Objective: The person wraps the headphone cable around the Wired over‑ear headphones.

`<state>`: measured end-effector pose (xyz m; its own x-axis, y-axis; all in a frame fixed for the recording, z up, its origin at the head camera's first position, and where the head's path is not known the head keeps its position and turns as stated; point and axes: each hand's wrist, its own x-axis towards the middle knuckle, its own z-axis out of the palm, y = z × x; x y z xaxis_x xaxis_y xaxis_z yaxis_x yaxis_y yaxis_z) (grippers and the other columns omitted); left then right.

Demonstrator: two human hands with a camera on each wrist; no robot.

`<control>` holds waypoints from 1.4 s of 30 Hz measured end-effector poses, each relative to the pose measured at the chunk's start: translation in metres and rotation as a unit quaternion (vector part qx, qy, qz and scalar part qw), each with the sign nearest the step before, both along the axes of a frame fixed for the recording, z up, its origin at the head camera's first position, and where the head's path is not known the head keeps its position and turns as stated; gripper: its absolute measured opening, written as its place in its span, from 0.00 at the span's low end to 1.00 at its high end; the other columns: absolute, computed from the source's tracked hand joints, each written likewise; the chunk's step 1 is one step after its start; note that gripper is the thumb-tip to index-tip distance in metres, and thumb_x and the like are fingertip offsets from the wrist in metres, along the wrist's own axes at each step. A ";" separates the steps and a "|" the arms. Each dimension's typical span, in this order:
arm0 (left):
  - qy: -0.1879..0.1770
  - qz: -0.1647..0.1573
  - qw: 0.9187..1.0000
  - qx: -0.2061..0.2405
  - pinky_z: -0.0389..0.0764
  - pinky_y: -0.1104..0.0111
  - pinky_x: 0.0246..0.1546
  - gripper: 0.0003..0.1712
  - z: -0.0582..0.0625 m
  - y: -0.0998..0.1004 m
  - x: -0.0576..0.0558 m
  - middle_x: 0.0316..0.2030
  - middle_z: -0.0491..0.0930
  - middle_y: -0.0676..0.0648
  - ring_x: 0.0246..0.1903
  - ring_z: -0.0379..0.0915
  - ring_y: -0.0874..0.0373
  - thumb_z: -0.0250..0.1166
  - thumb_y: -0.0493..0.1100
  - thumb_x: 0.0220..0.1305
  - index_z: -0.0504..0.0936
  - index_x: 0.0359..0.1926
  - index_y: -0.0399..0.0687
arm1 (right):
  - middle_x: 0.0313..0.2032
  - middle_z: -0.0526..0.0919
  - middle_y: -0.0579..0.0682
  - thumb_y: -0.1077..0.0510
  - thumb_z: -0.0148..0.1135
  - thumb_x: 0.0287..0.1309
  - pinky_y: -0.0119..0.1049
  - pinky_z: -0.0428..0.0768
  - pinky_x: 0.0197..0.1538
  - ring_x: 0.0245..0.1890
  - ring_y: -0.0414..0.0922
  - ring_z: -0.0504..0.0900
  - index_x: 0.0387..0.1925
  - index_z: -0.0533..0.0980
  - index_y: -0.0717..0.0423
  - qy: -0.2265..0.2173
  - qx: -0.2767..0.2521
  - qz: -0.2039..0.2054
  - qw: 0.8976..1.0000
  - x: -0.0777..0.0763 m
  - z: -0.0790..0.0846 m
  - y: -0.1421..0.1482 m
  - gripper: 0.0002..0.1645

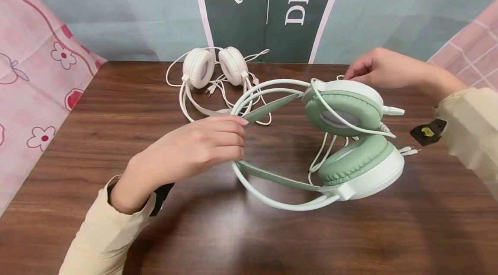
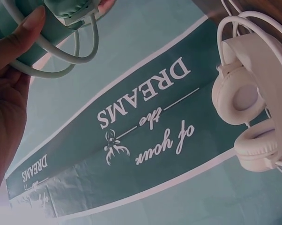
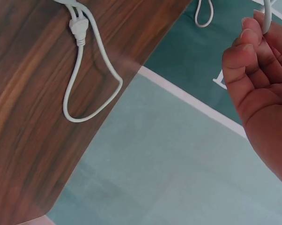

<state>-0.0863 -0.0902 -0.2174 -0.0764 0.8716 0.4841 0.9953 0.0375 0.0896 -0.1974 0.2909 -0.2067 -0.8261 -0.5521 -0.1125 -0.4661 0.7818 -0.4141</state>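
My left hand [image 1: 190,147] grips the headband of a pair of pale green headphones [image 1: 352,167], holding them sideways above the table with the ear cups towards the right. Their green padded cushions stand close together, and one loop of cord lies across the upper cup. Behind that cup is my right hand [image 1: 397,71], its fingertips partly hidden in the head view. In the right wrist view, thumb and forefinger pinch a white cable [image 3: 267,21]. The left wrist view shows my left thumb [image 2: 31,26] on the band.
White headphones [image 1: 200,67] with a tangled cord lie at the back of the dark wooden table [image 1: 194,231]. Beyond them hangs a grey-blue cloth [image 1: 132,15] with a lettered panel. Pink patterned cloth [image 1: 43,89] lines the left side. Audio plugs [image 1: 409,151] dangle by the lower ear cup.
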 end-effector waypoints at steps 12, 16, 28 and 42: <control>-0.015 0.011 0.999 0.028 0.61 0.65 0.60 0.06 -0.004 -0.006 -0.002 0.30 0.77 0.47 0.40 0.72 0.52 0.55 0.27 0.56 0.76 0.28 0.39 | 0.20 0.78 0.43 0.73 0.57 0.47 0.27 0.71 0.25 0.22 0.36 0.72 0.27 0.79 0.51 -0.036 -0.035 -0.012 0.999 0.007 -0.014 0.016 0.14; -0.005 0.027 0.999 0.043 0.62 0.65 0.59 0.07 -0.007 -0.010 -0.005 0.30 0.77 0.47 0.40 0.73 0.51 0.55 0.26 0.55 0.77 0.28 0.38 | 0.19 0.76 0.42 0.73 0.61 0.42 0.25 0.69 0.23 0.20 0.34 0.70 0.27 0.78 0.53 -0.008 -0.041 -0.003 0.999 0.006 -0.016 0.021 0.13; 0.009 0.082 0.992 0.092 0.67 0.64 0.56 0.15 -0.015 -0.024 -0.021 0.27 0.77 0.47 0.37 0.74 0.51 0.49 0.17 0.46 0.76 0.26 0.36 | 0.22 0.79 0.48 0.73 0.60 0.47 0.28 0.74 0.26 0.22 0.36 0.76 0.30 0.75 0.60 -0.108 -0.077 0.008 0.991 0.005 -0.021 0.023 0.09; -0.017 0.161 0.976 0.143 0.68 0.64 0.54 0.13 -0.022 -0.049 -0.039 0.27 0.79 0.44 0.35 0.74 0.50 0.54 0.18 0.44 0.78 0.25 0.36 | 0.24 0.82 0.50 0.73 0.53 0.56 0.40 0.81 0.26 0.22 0.46 0.81 0.35 0.71 0.71 -0.154 -0.111 -0.003 0.982 0.008 -0.024 0.037 0.04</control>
<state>-0.1251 -0.1396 -0.2397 -0.3440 0.6298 0.6964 0.9325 0.3159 0.1749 -0.1893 0.3280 -0.2304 -0.7748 -0.5867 -0.2355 -0.2874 0.6586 -0.6954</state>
